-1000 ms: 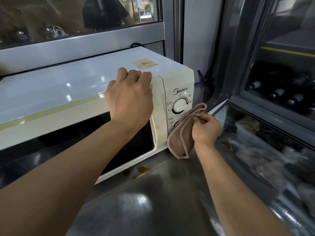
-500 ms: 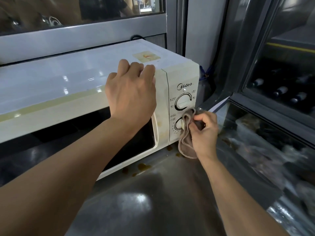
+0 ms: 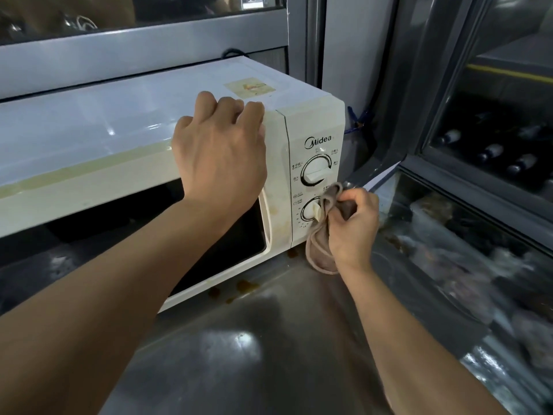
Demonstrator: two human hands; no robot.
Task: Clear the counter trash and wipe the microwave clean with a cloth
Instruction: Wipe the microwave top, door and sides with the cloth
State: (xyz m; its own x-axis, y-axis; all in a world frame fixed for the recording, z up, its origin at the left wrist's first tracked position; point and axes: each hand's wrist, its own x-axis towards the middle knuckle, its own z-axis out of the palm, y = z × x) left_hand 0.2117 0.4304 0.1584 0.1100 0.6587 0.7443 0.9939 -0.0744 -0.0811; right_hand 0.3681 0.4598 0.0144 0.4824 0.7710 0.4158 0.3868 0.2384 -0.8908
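Brown cloth in right hand touches microwave dial.

"Midea" brand on the microwave control panel, small dial markings too small to read

Left arm: extended forward and up from the lower left of the view, forearm bare, wrist straight. Left hand: palm down, back of hand toward the camera, fingers curled over the top front edge of the microwave, knuckles raised. Right arm: extended from the lower right, forearm bare, wrist slightly bent inward. Right hand: closed in a pinch, thumb and curled fingers gripping the cloth pressed against the lower dial.
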